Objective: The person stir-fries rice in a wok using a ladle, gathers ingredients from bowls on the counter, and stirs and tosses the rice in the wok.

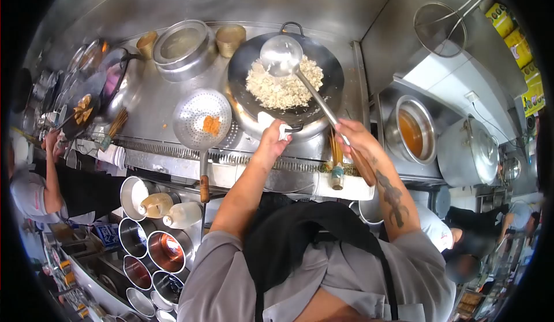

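My left hand (273,141) is closed on a folded white cloth (266,119) at the near handle of a black wok (330,79). Pale fried rice (274,95) lies in the middle of the wok. In my right hand (356,137) is a long metal ladle (281,53) with a wooden handle end. The ladle's bowl is over the far part of the rice; whether it touches the rice I cannot tell. Left of the wok, a perforated skimmer (187,111) holds a small heap of orange food (212,125).
A bamboo brush (336,166) lies at the stove edge below my right hand. Behind the skimmer stands a metal pot (182,50). Sauce pots (167,251) and bottles (183,214) are at lower left. On the right is a basin of brown liquid (411,131). Another person (43,189) works at far left.
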